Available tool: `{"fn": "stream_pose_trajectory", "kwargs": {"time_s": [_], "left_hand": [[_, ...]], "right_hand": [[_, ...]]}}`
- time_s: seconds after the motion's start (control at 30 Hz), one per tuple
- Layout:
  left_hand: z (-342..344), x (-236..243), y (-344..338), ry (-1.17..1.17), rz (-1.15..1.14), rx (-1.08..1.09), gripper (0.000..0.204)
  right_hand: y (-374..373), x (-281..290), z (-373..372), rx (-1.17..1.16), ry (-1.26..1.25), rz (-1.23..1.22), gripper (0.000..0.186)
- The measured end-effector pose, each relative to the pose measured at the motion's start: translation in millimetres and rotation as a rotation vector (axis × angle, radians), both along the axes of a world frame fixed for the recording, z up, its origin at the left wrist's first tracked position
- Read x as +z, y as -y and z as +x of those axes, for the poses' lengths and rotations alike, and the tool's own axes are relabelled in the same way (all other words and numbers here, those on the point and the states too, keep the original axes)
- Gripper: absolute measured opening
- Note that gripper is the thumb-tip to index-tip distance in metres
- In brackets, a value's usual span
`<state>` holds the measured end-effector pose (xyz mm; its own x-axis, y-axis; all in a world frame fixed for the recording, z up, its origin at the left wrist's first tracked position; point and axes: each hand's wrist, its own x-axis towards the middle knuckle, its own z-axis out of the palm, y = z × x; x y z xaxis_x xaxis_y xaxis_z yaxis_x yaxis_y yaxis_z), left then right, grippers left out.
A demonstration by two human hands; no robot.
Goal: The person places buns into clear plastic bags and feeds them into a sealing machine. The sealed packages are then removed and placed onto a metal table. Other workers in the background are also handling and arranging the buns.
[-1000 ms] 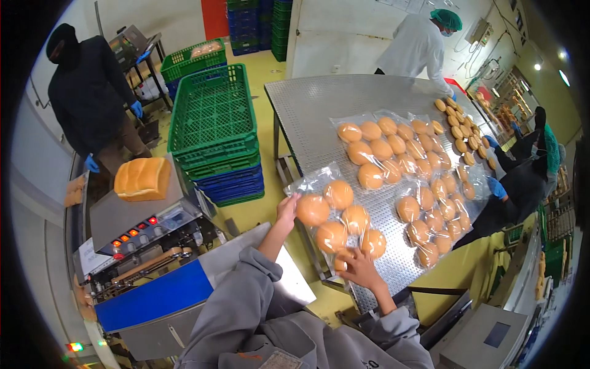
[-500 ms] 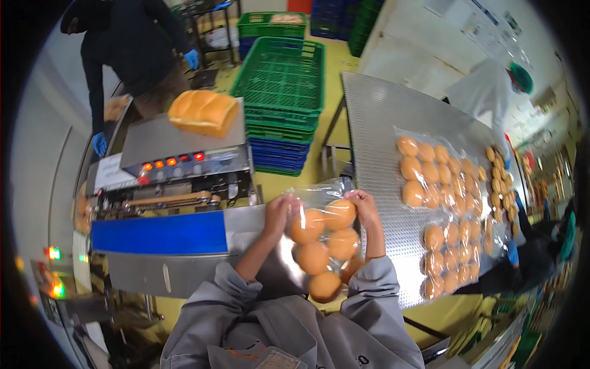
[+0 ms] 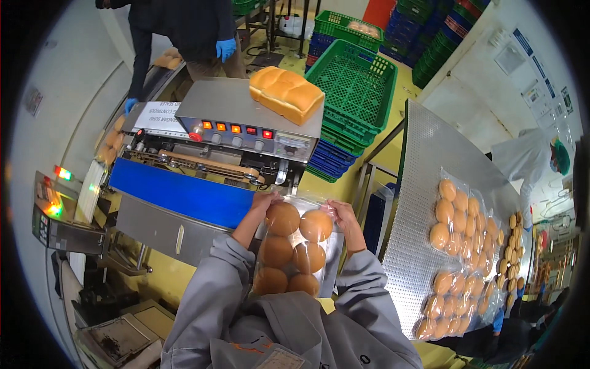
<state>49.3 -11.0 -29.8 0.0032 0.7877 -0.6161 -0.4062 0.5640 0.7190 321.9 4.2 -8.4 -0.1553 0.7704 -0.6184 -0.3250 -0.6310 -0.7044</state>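
My left hand [image 3: 264, 203] and my right hand [image 3: 338, 212] grip the two upper corners of a clear plastic bag of several round buns [image 3: 286, 246], which lie in two columns just in front of my body. The bag's open-looking top edge is at the front end of a steel sealing machine [image 3: 239, 107], which has lit red and orange buttons, a blue conveyor belt [image 3: 172, 190] and a narrow guide along its front. A loaf of bread [image 3: 286, 92] sits on top of the machine.
A steel table [image 3: 418, 184] at right holds bagged buns and loose rolls. Green and blue crates [image 3: 350, 80] stand beyond the machine. A person in dark clothes [image 3: 178, 31] with blue gloves is behind it; another in white [image 3: 528, 154] works at the far side of the table.
My hands have carried the bag leftward from the steel table to the machine's end, and both now hold its top corners. My view has turned left.
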Motion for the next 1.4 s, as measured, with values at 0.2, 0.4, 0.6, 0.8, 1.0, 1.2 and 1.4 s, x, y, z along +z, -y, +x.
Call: {"fn": "stream_pose_trajectory", "kwargs": {"time_s": [0.2,0.4,0.6,0.8,1.0,1.2,1.4], "left_hand": [[-19,12,-5,0.046,0.137,-0.071,0.026],[10,13,-3,0.088,0.136,0.052,0.022],[29,11,14,-0.505,0.189,0.178,0.018],[10,-2,9,-0.549,0.213,0.131,0.016],[11,47,4,-0.615,0.062,0.017,0.014],[-30,23,-6,-0.279,0.14,0.084,0.01],[-68,25,-10,-0.271,0.081,0.044,0.01]], "right_hand": [[-9,-6,-23,-0.141,-0.084,0.031,0.016],[-1,-18,5,-0.338,-0.133,0.14,0.014],[7,-20,13,-0.414,-0.08,0.107,0.009],[8,-15,8,-0.409,-0.051,0.076,0.011],[14,3,10,-0.375,0.139,0.11,0.013],[7,1,-11,-0.299,0.081,0.095,0.013],[-12,-3,-44,-0.242,0.02,0.095,0.013]]}}
